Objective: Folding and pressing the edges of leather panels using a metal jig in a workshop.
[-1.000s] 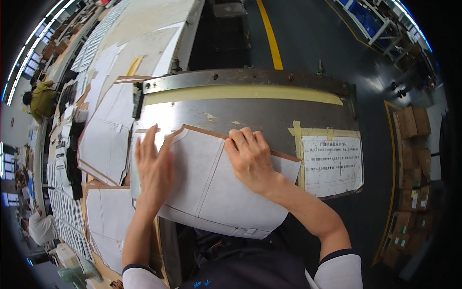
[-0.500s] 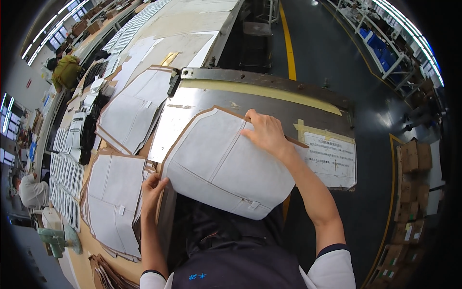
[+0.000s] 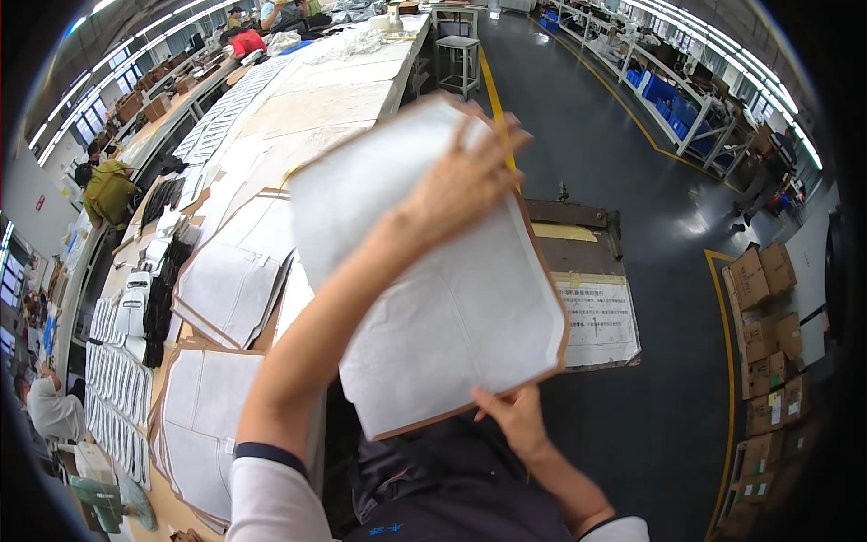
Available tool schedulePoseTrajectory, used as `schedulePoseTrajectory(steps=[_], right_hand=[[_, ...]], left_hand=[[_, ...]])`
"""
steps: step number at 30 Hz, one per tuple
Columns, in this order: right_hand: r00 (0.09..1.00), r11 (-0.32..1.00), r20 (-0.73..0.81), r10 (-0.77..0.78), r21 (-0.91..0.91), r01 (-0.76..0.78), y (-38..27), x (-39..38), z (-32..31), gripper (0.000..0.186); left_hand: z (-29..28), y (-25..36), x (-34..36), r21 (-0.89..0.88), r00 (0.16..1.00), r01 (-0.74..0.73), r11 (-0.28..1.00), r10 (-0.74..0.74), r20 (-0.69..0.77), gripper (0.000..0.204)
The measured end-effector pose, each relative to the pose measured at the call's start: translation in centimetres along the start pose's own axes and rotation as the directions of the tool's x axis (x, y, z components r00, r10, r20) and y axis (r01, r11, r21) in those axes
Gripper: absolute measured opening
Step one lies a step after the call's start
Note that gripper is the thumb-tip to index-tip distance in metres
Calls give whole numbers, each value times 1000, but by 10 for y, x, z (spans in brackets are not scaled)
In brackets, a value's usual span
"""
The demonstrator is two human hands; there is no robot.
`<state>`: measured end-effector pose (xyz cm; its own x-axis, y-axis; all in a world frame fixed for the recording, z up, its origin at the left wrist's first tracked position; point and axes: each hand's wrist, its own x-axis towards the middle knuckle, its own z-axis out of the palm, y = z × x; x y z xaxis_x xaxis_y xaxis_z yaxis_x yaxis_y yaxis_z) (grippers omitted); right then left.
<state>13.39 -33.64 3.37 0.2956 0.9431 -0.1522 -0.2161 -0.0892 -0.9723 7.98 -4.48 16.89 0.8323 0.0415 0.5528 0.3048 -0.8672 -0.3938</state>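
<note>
A large pale grey panel with brown edging, apparently leather with a white backing, is held up in front of me, tilted. My left hand reaches across it to its far right edge. Its fingers are blurred but seem to grip that edge, and the far end of the panel is blurred with them. My right hand pinches the near right edge, thumb on the upper face. Similar panels lie in a near stack and a farther stack on the table to my left.
Behind the panel, a metal plate with a taped paper sheet juts from the long worktable. White strap-like pieces lie at left. A stool stands ahead; cardboard boxes are stacked at right. Other people work at far left.
The panel has been turned and lifted, and a different, plainer face shows. My left hand has moved from its left edge to the far right edge; my right hand has dropped to the near edge.
</note>
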Motion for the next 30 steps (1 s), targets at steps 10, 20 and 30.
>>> schedulePoseTrajectory(steps=[10, 20, 30], right_hand=[[669, 940, 671, 318, -314, -132, 11, -55, -51, 26], [655, 48, 553, -516, -744, 666, -25, 230, -38, 51], [699, -51, 600, -388, -771, 634, -9, 245, -32, 55]], left_hand=[[102, 29, -132, -350, 874, 477, 806, -478, 88, 34], [92, 37, -147, -185, 768, 554, 812, -413, 490, 73], [82, 42, -144, -195, 717, 612, 767, -433, 546, 72]])
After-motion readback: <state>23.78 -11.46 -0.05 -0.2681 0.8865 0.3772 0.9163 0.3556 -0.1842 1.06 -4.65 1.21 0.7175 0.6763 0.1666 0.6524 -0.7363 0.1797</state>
